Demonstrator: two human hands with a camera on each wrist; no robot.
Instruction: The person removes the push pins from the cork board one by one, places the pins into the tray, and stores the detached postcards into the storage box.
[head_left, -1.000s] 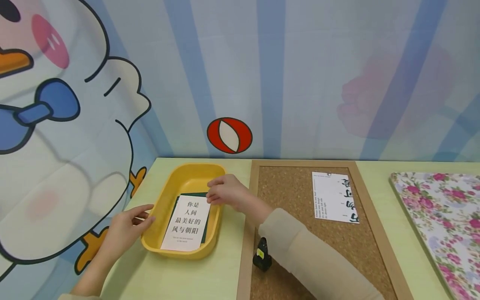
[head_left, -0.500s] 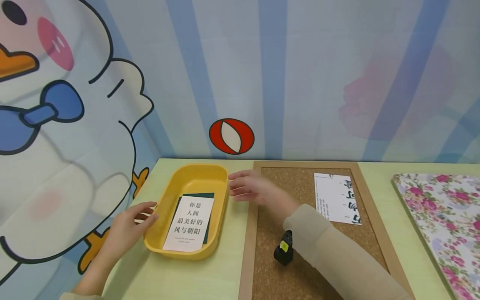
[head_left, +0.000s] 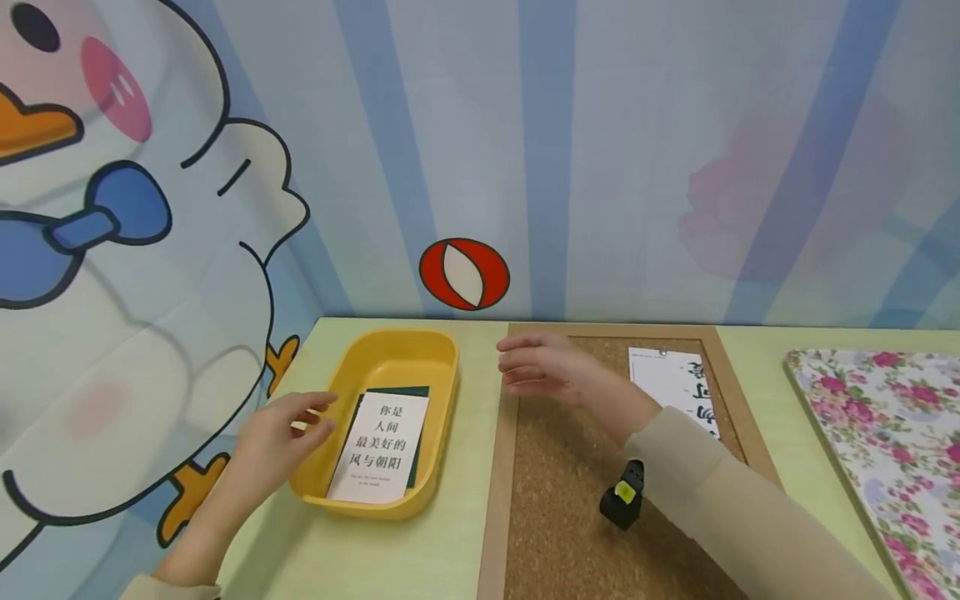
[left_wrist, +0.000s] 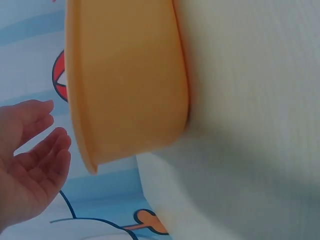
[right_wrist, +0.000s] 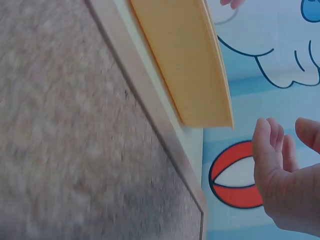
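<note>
A yellow plastic basket [head_left: 442,433] stands on the left of the table. Inside it lies a white card [head_left: 378,450] with Chinese print, over a dark green card [head_left: 420,396] whose edges show. My left hand [head_left: 277,446] hovers by the basket's left rim, fingers loosely bent and holding nothing; in the left wrist view a gap separates it from the basket wall [left_wrist: 130,85]. My right hand [head_left: 558,371] is above the left edge of the corkboard [head_left: 570,467], fingers relaxed, with nothing in it. A printed card [head_left: 667,379] is pinned on the corkboard, partly hidden by the right forearm.
To the right lies a flower-patterned board [head_left: 877,433] on the pale green table [head_left: 465,542]. Behind the table hangs a striped blue cloth [head_left: 615,167] with cartoon prints. A black wrist device [head_left: 624,496] shows beside the right sleeve.
My right hand has left the cards in the basket and moved right, over the corkboard. The left hand has shifted slightly right, over the basket's rim. The cards stay in the basket.
</note>
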